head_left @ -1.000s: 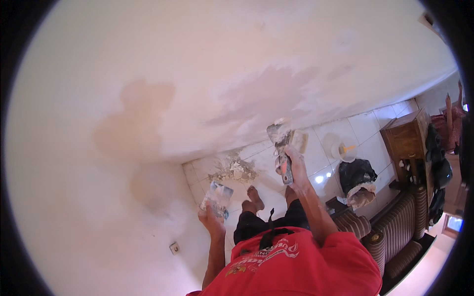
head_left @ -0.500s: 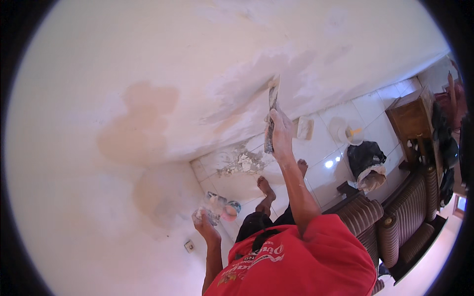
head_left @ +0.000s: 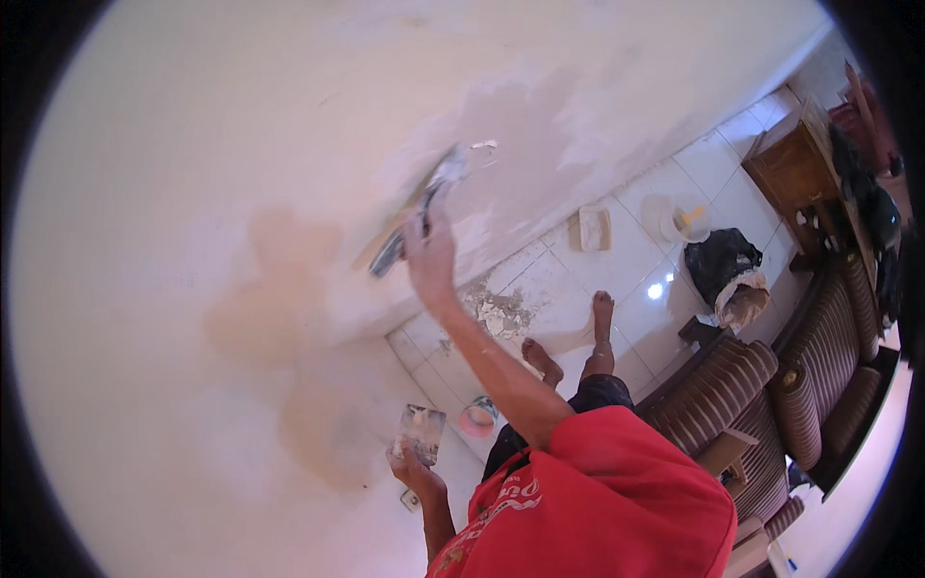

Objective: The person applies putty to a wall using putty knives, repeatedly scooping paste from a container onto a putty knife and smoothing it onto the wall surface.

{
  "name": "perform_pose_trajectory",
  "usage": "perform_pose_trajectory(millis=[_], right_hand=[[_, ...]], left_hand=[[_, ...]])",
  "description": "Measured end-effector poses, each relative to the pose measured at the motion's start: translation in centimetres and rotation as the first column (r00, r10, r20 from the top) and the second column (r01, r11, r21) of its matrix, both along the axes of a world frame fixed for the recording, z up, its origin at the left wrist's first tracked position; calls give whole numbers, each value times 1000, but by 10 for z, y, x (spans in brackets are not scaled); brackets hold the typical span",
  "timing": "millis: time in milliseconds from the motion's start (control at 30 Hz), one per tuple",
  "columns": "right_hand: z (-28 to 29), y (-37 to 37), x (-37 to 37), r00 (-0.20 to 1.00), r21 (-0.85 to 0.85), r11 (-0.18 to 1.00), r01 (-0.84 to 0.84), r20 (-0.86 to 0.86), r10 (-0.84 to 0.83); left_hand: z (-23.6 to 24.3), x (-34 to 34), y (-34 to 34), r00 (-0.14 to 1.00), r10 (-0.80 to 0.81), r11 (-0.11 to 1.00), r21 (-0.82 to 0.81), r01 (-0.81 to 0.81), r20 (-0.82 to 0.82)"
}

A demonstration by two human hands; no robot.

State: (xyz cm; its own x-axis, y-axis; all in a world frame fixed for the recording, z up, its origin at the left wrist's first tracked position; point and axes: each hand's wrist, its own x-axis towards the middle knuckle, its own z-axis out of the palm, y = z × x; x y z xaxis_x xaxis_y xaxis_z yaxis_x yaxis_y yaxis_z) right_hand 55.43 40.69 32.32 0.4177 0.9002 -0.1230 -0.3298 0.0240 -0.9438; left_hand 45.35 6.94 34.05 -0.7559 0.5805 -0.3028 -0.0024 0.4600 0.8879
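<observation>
My right hand (head_left: 432, 260) grips a plastering trowel (head_left: 424, 214), its long blade laid against the pale wall (head_left: 366, 106). The trowel is a little blurred by motion. By the far end of the blade, a small white ridge of filler (head_left: 484, 146) sits on the edge of a greyish, freshly coated patch (head_left: 525, 130). Lower down and closer to the wall corner, my left hand (head_left: 414, 467) is closed round a flat, square-edged plate (head_left: 422, 433) smeared with filler, probably a wide putty knife. Its handle is hidden in my fingers.
Plaster crumbs (head_left: 501, 310) lie on the tiles at the wall's foot, near my bare feet (head_left: 542, 362). A round tub (head_left: 479, 417) stands by the corner. To the right are a white tray (head_left: 592, 231), a bucket (head_left: 689, 224), a black bag (head_left: 721, 260), a wooden cabinet (head_left: 790, 164) and striped seats (head_left: 713, 385).
My right hand has swept the trowel left across the wall, leaving a white ridge. My left hand has turned its plate so the flat face shows. My view has shifted slightly.
</observation>
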Motion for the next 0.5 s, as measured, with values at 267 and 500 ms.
perform_pose_trajectory(millis=[267, 500], right_hand=[[-7, -93, 8, 976, -14, 977, -214, 26, 215], [-21, -45, 108, 662, -75, 987, -144, -748, 40]], left_hand=[[-33, -37, -35, 1000, -7, 999, 33, 8, -27], [-30, -35, -28, 996, -81, 996, 47, 79, 47]])
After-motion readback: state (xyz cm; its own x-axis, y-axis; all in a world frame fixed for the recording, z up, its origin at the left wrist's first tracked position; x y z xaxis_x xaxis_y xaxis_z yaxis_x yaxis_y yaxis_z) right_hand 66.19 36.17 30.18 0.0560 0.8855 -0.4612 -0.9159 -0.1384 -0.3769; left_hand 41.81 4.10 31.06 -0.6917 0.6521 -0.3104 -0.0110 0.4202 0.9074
